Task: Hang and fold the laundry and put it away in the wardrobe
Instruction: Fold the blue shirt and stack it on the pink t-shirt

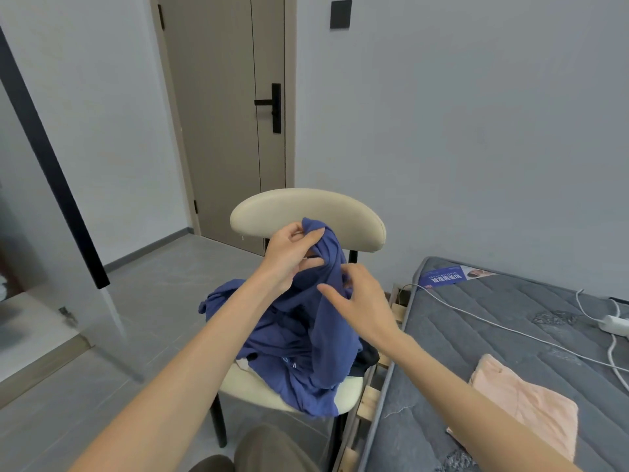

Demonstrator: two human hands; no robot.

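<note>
Left hand (289, 253) pinches up a fold of the dark blue jersey garment (289, 352), bulk heaped on cream padded chair (306, 212); right hand (360, 301), fingers spread, touches the cloth, likely hunting an edge.

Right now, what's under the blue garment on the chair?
Under the blue garment the cream chair seat shows at the edges; a dark cloth peeks out toward the bed, a pale scrap opposite. Anything else beneath is covered.
</note>
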